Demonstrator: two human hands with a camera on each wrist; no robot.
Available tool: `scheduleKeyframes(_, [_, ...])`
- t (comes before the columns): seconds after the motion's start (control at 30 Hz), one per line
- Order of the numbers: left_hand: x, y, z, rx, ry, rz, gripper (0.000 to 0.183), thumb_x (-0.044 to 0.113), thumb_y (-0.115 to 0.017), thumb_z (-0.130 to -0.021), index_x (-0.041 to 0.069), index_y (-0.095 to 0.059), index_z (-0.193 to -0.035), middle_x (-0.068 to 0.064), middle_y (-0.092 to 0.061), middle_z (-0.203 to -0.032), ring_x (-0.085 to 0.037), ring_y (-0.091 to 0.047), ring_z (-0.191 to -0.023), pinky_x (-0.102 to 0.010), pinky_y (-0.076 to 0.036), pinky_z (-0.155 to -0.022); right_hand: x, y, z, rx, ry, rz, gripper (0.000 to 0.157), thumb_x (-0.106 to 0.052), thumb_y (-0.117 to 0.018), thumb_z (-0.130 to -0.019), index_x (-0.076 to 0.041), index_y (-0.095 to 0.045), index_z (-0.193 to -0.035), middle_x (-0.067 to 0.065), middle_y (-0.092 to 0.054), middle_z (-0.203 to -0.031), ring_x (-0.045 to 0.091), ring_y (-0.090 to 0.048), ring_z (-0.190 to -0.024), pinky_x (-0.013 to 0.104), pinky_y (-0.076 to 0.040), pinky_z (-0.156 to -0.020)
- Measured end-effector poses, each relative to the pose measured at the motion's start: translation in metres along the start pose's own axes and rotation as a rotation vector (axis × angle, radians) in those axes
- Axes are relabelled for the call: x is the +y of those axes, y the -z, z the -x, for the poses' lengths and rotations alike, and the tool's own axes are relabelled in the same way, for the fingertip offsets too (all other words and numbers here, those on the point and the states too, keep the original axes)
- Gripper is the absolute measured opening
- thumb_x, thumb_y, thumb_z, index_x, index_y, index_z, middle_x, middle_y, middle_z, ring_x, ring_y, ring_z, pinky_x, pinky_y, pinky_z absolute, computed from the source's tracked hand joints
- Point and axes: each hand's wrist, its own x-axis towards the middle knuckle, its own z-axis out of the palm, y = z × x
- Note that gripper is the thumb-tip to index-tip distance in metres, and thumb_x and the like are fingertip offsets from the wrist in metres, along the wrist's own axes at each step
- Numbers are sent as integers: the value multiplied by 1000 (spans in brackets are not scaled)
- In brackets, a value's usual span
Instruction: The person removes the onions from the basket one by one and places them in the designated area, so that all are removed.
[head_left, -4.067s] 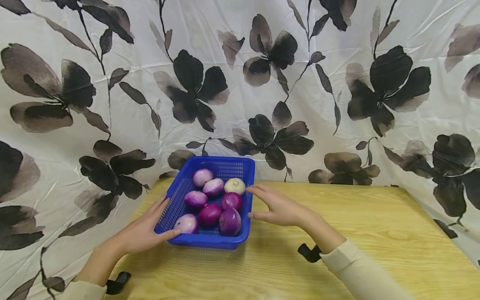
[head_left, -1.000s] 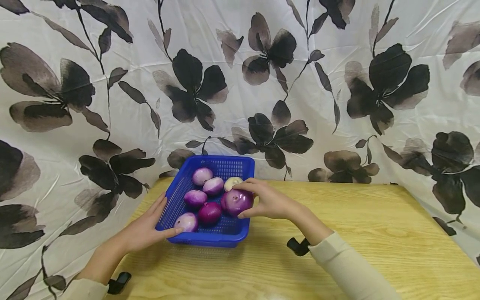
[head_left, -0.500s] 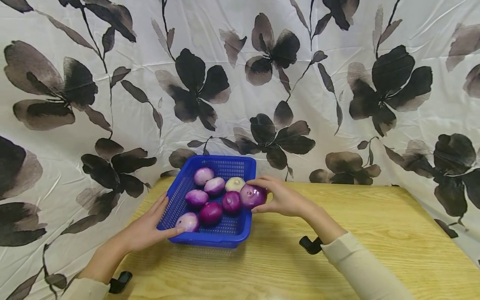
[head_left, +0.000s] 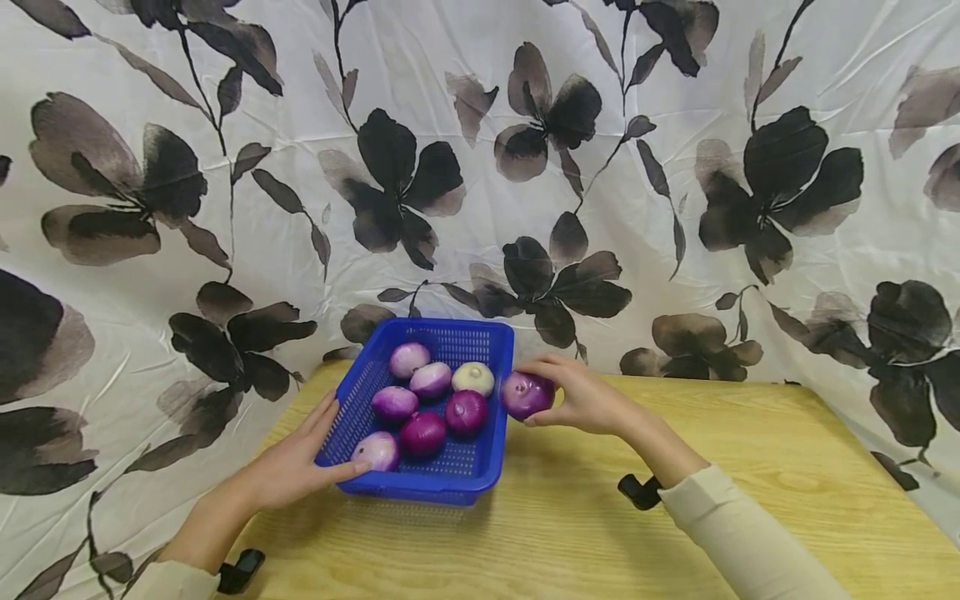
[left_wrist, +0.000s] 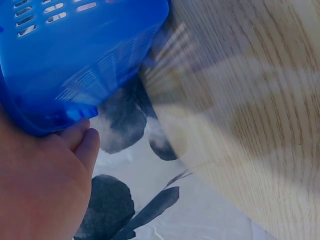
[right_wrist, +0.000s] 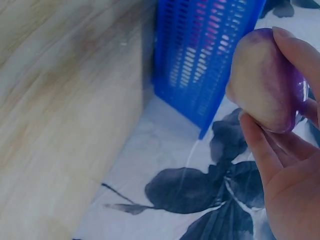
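A blue plastic basket (head_left: 468, 482) holds several purple onions and one pale, whitish onion (head_left: 473, 379). My left hand (head_left: 288, 467) grips the near left corner of the basket, its thumb over the rim beside a pale purple onion (head_left: 377, 451) and its fingers along the left rim. In the left wrist view, fingers (left_wrist: 86, 145) meet the basket's edge. Just outside the right rim, my right hand (head_left: 581, 398) holds a purple onion (head_left: 528, 395) between thumb and fingers. The right wrist view shows a cream-coloured patch on this onion (right_wrist: 257, 82), close beside the basket's slotted wall (right_wrist: 200, 60).
The basket stands on a wood-grain table (head_left: 720, 467), near its back left. White cloth (head_left: 465, 275) with dark flowers hangs behind and at both sides. Black pieces show at the left wrist (head_left: 242, 572) and right wrist (head_left: 640, 492).
My right hand took hold of a purple onion from the basket's near right, lifted it and carried it rightward past the rim. My left hand has stayed at the basket's corner.
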Motion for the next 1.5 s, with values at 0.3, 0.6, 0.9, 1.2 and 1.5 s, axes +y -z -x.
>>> scheduleKeyframes(0.3, [2, 2, 1, 4, -4, -4, 120, 67, -69, -86, -8, -12, -160, -22, -5, -170, -54, -23, -148, -70, -30, -112, 22, -5, 1, 41, -34, 22, 68, -23, -91, -79, -7, -62, -139, 11, -60, -134, 29, -59, -120, 50, -50, -101])
scheduleKeyframes(0.6, [1, 2, 2, 0, 3, -2, 119, 67, -69, -87, -8, -12, -160, -22, -4, -170, -54, -20, -149, -70, -28, -113, 53, -14, -3, 82, -89, 101, 69, -15, -89, -78, 0, -59, -138, 22, -59, -133, 39, -59, -119, 58, -47, -102])
scheduleKeyframes(0.9, [0, 2, 3, 9, -5, 2, 120, 66, -70, -86, -7, -10, -161, -20, -4, -171, -52, -21, -150, -69, -28, -114, 80, -27, -9, 99, -187, 110, 73, -16, -90, -76, 4, -58, -138, 26, -59, -129, 43, -58, -116, 59, -47, -102])
scheduleKeyframes(1.2, [2, 0, 3, 10, -10, 8, 119, 65, -70, -87, -8, -12, -160, -21, -5, -170, -51, -22, -150, -68, -29, -114, 97, -44, -9, 96, -275, 83, 71, -14, -88, -78, 5, -56, -138, 29, -55, -129, 44, -57, -117, 59, -46, -103])
scheduleKeyframes(1.5, [2, 0, 3, -6, 11, 3, 119, 67, -69, -87, -7, -12, -161, -20, -4, -171, -51, -21, -150, -68, -30, -113, 106, -53, -12, 65, -305, 39, 72, -14, -83, -84, 8, -49, -144, 34, -47, -136, 50, -52, -124, 62, -42, -108])
